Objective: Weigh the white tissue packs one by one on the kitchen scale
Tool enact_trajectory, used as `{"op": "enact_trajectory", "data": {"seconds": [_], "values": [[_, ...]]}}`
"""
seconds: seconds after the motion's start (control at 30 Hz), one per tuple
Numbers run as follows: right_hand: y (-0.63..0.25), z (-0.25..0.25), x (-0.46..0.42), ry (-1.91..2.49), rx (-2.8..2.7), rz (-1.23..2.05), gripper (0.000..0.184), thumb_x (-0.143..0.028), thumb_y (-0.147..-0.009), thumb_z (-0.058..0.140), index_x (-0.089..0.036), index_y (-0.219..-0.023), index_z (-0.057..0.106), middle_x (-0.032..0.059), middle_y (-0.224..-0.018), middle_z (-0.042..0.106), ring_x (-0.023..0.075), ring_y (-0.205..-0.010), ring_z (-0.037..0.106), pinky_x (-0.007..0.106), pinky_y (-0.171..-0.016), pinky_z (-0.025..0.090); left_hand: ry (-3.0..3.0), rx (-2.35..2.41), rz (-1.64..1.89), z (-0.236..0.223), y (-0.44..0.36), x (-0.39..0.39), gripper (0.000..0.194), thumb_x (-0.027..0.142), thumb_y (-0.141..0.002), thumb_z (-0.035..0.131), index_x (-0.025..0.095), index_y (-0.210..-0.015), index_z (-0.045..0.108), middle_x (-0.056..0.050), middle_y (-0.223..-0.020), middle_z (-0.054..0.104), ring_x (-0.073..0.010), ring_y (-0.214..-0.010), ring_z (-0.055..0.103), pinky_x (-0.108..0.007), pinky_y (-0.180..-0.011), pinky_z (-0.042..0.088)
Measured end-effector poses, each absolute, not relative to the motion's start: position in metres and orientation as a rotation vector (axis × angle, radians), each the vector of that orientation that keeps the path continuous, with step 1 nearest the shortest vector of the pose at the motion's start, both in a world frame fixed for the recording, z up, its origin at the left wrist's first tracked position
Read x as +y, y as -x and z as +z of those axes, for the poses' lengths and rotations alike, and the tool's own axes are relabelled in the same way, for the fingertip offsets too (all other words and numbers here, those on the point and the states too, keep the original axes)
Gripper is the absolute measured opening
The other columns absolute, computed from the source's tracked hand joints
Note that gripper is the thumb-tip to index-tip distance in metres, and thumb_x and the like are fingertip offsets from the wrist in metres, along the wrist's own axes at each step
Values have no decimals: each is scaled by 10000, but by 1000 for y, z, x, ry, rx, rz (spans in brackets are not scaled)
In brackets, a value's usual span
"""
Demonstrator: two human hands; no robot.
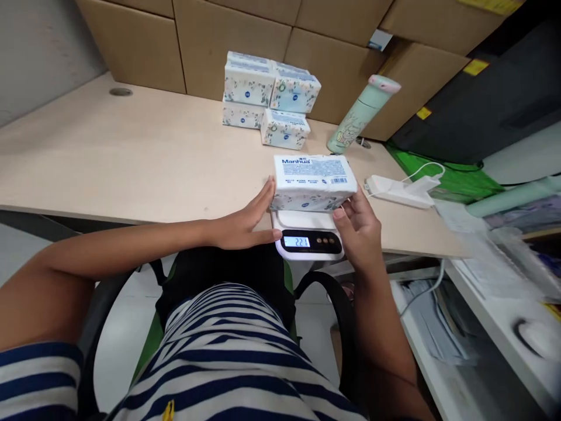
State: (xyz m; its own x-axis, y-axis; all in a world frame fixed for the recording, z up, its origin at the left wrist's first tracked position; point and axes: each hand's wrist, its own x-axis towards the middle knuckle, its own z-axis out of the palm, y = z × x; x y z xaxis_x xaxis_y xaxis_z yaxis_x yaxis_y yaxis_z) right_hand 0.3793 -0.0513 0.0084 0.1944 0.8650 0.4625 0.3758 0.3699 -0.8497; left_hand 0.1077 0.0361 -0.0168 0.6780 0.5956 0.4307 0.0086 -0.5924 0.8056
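Note:
A white floral tissue pack [314,181] printed "Manhua" lies on a small white kitchen scale [309,255] at the desk's front edge. The scale's lit display seems to read 221. My left hand [241,223] is open, its stretched fingers against the pack's left end and its thumb at the scale's front left corner. Around the pack's right front corner, my right hand [360,228] is closed, thumb in front and fingers along the right end. The pack hides most of the scale's platform.
Several more tissue packs [248,85] are stacked at the back of the desk [109,158], against cardboard boxes [236,41]. A mint green bottle [362,114] stands right of them. Further right lies a white power strip [401,192] with a cable. A shelf with papers is at right.

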Motion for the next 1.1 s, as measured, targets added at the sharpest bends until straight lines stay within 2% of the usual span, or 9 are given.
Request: {"op": "enact_trajectory", "data": {"seconds": [0.1,0.2,0.27,0.37,0.5,0.67,0.8,1.1], "values": [[-387,-5,-48,1213,-1344,534,876,-670,-891,772,-308,-1631,473,126,-1610,595,307,-1487,579,534,-1276,432,-2043,396,679,-6,-107,27,1072,784,-901,682,453,-1744,108,60,-1857,-50,-334,-1714,-72,-580,-1405,87],[-396,-19,-32,1172,-1290,556,906,-714,-863,769,-298,-1614,480,153,-1590,606,316,-1465,594,546,-1255,451,-1997,514,662,14,-105,31,1025,819,-962,536,399,-1757,43,11,-1847,-125,-334,-1717,-46,-584,-1402,86],[-401,-31,-21,1140,-1230,535,923,-727,-852,765,-288,-1612,479,164,-1585,603,327,-1478,578,552,-1253,449,-1933,642,730,24,-107,42,998,853,-977,430,380,-1757,26,-34,-1859,-51,-345,-1721,31,-611,-1390,151],[-407,-47,-13,1106,-1108,565,936,-743,-847,745,-320,-1626,445,152,-1620,558,326,-1492,564,563,-1241,452,-1861,777,900,29,-116,68,939,880,-981,303,369,-1743,103,-100,-1853,138,-365,-1710,169,-643,-1358,244],[-403,-50,-23,1030,-1010,496,913,-768,-790,768,-335,-1551,508,155,-1606,543,336,-1485,556,593,-1177,491,-1779,871,1316,19,-124,103,916,895,-957,324,347,-1686,237,-169,-1824,165,-402,-1615,381,-657,-1277,386],[-384,-39,-38,870,-865,348,724,-798,-866,617,-360,-1440,566,113,-1513,601,307,-1445,568,623,-1158,476,-1644,922,1689,7,-119,123,862,927,-923,373,354,-1566,405,-153,-1729,294,-343,-1491,514,-555,-1242,438],[-376,-34,-40,847,-765,307,667,-793,-880,570,-362,-1389,578,92,-1492,600,288,-1431,570,622,-1169,454,-1655,915,1761,8,-119,127,826,928,-927,380,357,-1519,456,-143,-1696,323,-337,-1463,525,-558,-1202,457],[-381,-34,-35,858,-734,310,610,-763,-918,522,-358,-1371,581,101,-1504,576,309,-1452,546,617,-1156,457,-1775,928,1645,8,-120,129,879,964,-896,361,339,-1508,454,-150,-1659,372,-327,-1458,520,-530,-1161,497]]}}
